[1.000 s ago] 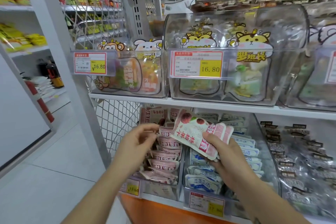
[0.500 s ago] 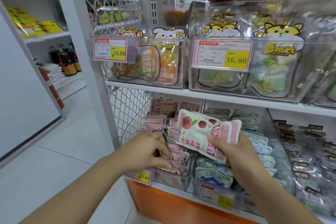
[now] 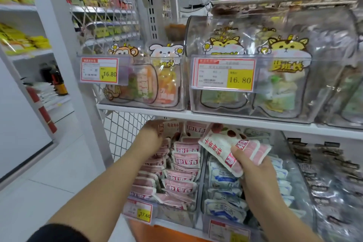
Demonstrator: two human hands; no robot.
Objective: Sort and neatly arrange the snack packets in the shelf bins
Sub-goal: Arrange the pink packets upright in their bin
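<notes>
Centre frame: the right hand [image 3: 253, 167] grips several pink packets [image 3: 222, 143] above the blue packets [image 3: 222, 180]. The left hand [image 3: 151, 137] reaches deep into the pink bin [image 3: 176, 215], its grip hidden. Best to open a gap, then slot them upright.

A small bin [image 3: 141, 84] and a big bin [image 3: 255, 68] sit side by side on the top shelf [image 3: 137, 106]. Under it, three bins stand in a row. The left bin [image 3: 177, 215] holds rows of packets [image 3: 186, 158], and the left hand [image 3: 151, 137] is at its back. The right hand [image 3: 253, 171] holds a bunch of packets [image 3: 222, 143] over the middle bin [image 3: 205, 208]. The right bin [image 3: 322, 212] stands next to that.
</notes>
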